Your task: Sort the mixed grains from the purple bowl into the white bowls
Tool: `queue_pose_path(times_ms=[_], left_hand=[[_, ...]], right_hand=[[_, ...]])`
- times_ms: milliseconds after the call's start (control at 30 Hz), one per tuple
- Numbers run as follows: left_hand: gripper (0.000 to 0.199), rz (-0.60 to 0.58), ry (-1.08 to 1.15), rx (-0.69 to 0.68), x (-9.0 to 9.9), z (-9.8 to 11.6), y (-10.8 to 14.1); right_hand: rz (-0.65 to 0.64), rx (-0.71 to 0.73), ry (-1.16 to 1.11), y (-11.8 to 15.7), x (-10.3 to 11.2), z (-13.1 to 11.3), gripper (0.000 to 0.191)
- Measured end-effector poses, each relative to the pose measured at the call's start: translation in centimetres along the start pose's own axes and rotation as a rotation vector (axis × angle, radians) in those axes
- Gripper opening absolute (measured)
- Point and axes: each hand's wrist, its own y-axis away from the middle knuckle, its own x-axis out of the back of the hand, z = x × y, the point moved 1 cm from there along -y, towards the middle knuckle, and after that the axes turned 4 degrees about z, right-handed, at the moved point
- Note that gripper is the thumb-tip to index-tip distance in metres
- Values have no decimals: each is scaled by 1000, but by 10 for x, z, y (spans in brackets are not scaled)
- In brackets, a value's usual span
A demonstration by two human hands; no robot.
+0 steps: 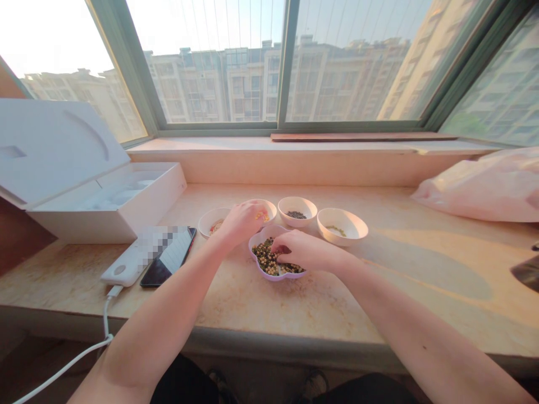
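Observation:
Over a white bowl of small yellow kernels, my left hand hangs with its fingers bent down and closed together; its fingertips are mostly hidden. My right hand reaches into a lilac flower-shaped bowl, thumb and fingers curled in a pinch among the contents. Whatever sits between those fingertips is too small to make out. Mixed tan and dark green beans fill much of this bowl. Around it stand a white bowl with reddish bits, one with dark beans, and one with a few green beans.
An open white box stands at the left. Beside it lie a white power bank with a cable and a black phone. A pale plastic bag rests at the right, before the window.

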Motion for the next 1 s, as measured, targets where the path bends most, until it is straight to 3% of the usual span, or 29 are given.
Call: queue_pose_path(times_ms=[200, 467, 700, 900, 1000], left_hand=[[24, -2, 9, -4, -1, -2, 0], [23, 14, 43, 22, 0, -1, 0], [25, 36, 79, 32, 1, -2, -1], [29, 44, 94, 6, 2, -2, -1], [27, 39, 176, -42, 5, 5, 0]], right_hand=[[28, 4, 1, 0, 3, -4, 31], [125, 64, -232, -1, 6, 2, 21], [169, -186, -750, -2, 10, 7, 26], [174, -256, -913, -1, 16, 7, 25], [241, -282, -918, -1, 18, 6, 27]])
